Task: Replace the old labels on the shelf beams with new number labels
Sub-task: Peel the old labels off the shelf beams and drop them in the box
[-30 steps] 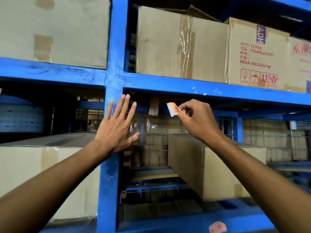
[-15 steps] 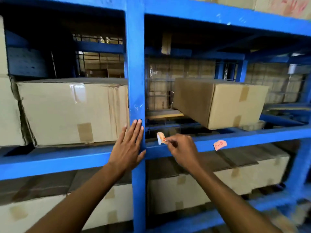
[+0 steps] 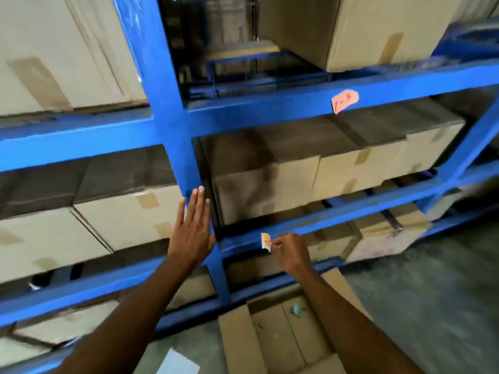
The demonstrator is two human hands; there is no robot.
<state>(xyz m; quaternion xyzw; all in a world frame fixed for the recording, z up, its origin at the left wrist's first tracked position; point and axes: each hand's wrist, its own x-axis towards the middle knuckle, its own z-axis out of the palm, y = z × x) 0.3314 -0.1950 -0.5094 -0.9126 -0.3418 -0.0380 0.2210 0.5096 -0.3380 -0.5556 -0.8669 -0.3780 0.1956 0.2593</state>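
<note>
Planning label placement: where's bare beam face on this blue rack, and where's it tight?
Bare blue beam face runs right of the right hand and its small label. The upper beam is bare left of the pink "1-5" label. Crowded at the upright, where the left hand lies flat.

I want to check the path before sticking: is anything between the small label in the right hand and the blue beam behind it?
Nothing visible is in the way. The right hand pinches the small label directly in front of a bare stretch of the blue beam. The left hand rests flat on the upright post, off to the side.
</note>
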